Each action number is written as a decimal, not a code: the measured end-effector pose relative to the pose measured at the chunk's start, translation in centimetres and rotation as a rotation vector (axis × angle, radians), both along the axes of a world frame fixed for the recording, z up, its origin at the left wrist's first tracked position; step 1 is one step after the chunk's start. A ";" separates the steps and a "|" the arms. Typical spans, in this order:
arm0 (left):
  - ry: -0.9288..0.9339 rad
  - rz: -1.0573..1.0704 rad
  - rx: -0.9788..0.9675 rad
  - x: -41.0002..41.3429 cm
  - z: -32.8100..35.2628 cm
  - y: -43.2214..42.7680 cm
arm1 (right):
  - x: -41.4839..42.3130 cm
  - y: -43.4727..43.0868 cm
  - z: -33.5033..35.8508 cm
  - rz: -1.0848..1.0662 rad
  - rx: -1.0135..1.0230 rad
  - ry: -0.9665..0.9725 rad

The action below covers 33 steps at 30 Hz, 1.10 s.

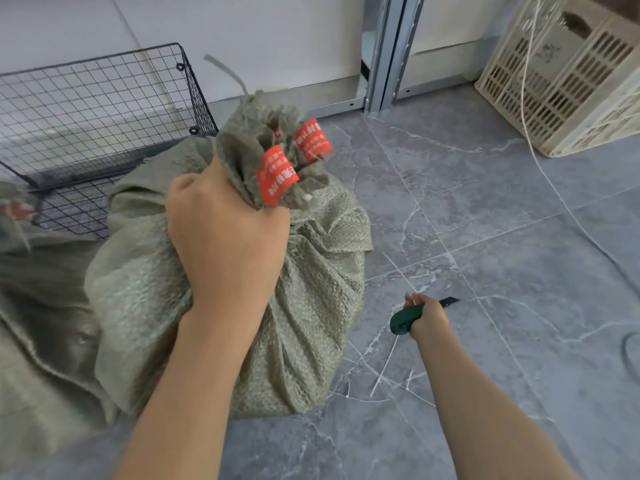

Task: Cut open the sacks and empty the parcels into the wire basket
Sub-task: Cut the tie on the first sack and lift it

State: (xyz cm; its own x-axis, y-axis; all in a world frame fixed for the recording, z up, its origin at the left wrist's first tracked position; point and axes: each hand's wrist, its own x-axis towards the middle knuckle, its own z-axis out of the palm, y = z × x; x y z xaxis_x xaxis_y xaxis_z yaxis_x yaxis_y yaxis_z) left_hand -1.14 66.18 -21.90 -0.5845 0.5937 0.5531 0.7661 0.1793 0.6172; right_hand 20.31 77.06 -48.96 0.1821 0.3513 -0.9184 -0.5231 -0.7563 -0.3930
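head view: we looked down along both bare arms at a grey tiled floor (485,202).
left hand (225,230): we saw its fingers curled tight round the bunched neck of the sack (311,289), in the middle of the scene.
sack: green, woven and full, it stood on the floor just in front of the wire basket's right end; two red tags (277,174) hung at its tied neck.
right hand (427,315): near right, well apart from the sack; its fingers were wrapped round the green handle of a knife (405,320), blade pointing right.
wire basket (97,109): black, far left, by the wall.
second sack (41,323): slumped at the near left, touching the first.
crate (561,81): cream plastic, far right, with a white cord (524,98) trailing onto the floor.
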 end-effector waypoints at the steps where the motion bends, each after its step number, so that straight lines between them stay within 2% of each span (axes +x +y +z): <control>1: -0.004 0.001 0.000 -0.1 0.1 0.0 | 0.1 -0.1 0.0 0.009 0.003 -0.009; 6: -0.012 0.003 0.018 -0.3 0.0 -0.1 | 0.5 -0.3 0.6 -0.007 0.034 -0.072; 14: -0.178 0.004 0.082 -3.2 1.1 -0.8 | -3.4 -0.4 5.6 0.096 0.281 0.027; 22: -0.345 -0.018 0.128 -7.6 2.6 -3.3 | -10.4 -0.9 15.8 0.319 0.610 0.257; 26: -0.405 -0.009 0.143 -10.1 3.7 -4.8 | -13.7 -2.7 21.7 0.460 0.755 0.301; 33: -0.668 0.007 0.133 -14.6 4.9 -7.0 | -19.1 -8.0 31.2 0.731 0.989 0.319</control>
